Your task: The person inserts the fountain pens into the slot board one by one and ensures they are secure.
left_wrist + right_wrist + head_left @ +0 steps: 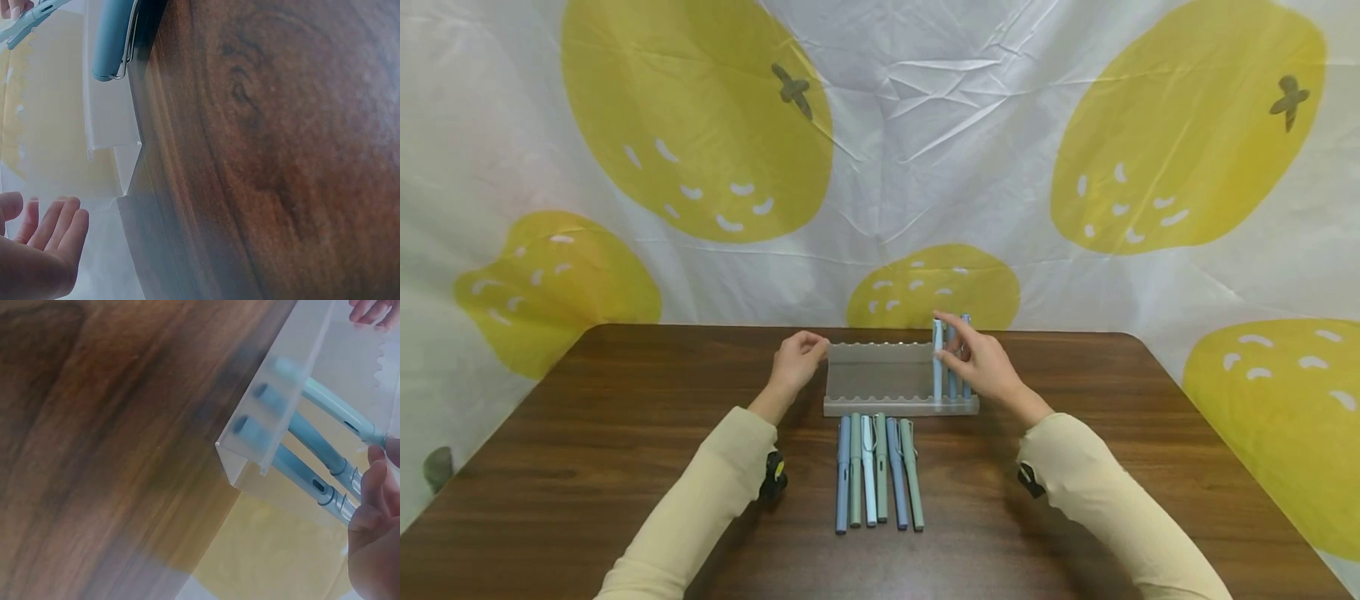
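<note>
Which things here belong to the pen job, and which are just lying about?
In the job:
clear plastic scalloped rack
slim light-blue pen in the right-hand grip
two slim blue pens standing in the rack
six slim blue and green pens lying before it

Just around:
brown wooden table
white cloth backdrop with yellow fruit print
black wrist-worn devices

There is room over the lying pens [882,483], but upright pens [937,375] block the rack [880,377] at right.

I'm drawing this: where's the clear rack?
In the head view, the rack sits middle-back on the table, beyond six loose pens, with the left hand at its left end.
</note>
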Demonstrator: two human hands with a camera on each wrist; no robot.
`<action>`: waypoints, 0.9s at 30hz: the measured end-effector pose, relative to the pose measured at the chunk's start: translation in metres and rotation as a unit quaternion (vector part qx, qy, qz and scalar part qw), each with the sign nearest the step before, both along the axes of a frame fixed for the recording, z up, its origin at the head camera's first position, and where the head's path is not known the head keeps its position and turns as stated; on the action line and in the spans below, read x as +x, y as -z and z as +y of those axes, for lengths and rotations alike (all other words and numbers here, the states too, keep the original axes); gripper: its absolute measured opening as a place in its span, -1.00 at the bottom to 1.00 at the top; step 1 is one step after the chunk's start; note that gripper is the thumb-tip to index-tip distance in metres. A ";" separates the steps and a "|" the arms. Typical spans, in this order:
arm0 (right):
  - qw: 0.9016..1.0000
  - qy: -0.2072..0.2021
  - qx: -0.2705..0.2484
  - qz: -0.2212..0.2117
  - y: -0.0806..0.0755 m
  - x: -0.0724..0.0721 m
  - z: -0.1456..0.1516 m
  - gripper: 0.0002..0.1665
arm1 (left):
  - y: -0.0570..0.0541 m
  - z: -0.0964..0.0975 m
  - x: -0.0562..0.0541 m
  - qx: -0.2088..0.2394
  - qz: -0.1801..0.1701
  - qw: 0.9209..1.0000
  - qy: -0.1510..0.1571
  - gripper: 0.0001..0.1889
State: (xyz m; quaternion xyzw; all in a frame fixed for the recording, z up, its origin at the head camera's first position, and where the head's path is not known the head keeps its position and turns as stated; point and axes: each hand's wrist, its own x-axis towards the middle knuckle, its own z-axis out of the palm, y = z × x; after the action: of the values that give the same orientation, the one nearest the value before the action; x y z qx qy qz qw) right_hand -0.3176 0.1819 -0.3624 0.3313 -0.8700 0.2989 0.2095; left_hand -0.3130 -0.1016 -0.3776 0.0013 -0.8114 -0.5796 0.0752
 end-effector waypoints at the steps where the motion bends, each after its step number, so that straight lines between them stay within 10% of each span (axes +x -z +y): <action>1: 1.000 0.000 -0.001 -0.003 0.000 -0.001 0.000 -0.35 | 0.000 0.000 0.000 -0.001 0.000 1.000 0.000 -0.78; 27: 0.992 0.041 0.033 -0.113 -0.011 -0.011 -0.004 -0.32 | 0.000 0.000 0.001 0.001 0.001 1.000 -0.008 -0.79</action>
State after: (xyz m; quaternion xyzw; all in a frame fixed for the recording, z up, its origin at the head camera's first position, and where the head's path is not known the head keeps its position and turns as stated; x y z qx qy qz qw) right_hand -0.3290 0.1778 -0.3518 0.2661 -0.9103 0.2971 0.1109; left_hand -0.3122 -0.1013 -0.3775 0.0071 -0.8107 -0.5799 0.0800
